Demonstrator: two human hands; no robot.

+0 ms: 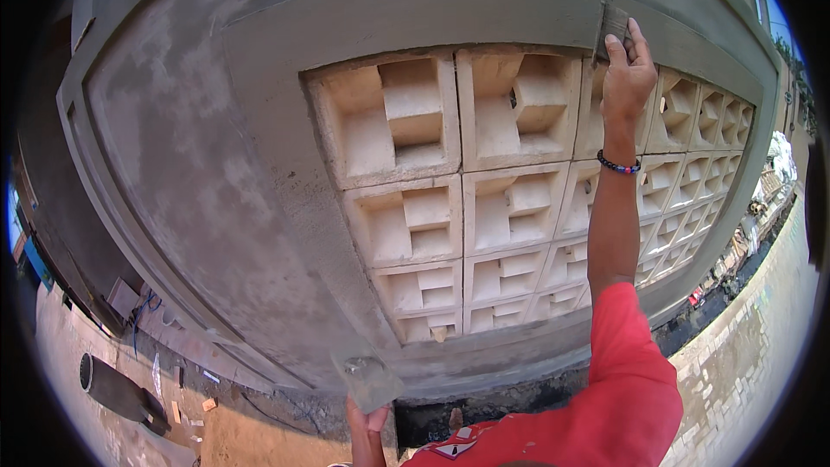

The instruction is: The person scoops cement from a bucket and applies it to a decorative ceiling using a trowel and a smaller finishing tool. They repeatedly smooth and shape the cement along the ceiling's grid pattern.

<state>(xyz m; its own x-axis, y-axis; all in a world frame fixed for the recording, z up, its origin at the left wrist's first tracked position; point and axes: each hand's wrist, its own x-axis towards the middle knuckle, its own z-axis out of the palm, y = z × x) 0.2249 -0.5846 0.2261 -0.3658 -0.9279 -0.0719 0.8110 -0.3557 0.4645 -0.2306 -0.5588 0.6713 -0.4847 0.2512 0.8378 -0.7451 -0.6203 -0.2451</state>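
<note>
My right hand (629, 73) is raised high and closed on a dark, flat plastering float (614, 24). The float touches the smooth grey cement band (415, 13) above the openwork blocks. Low and near my body, my left hand (367, 418) grips the lower edge of a grey, flat mortar board (373, 387). A darker dab of mortar (359, 366) sits on that board. Between my hands stands a panel of cream-coloured vent blocks (461, 121), set in rows within the cement surround. A beaded bracelet (619, 163) circles my right wrist.
Patchy grey plaster (186, 147) covers the wall at left. On the ground at lower left lie a black bucket (121, 389) on its side and scattered scraps (210, 404). A dark trench (432, 424) follows the wall's foot. Paving (735, 355) stretches along the right.
</note>
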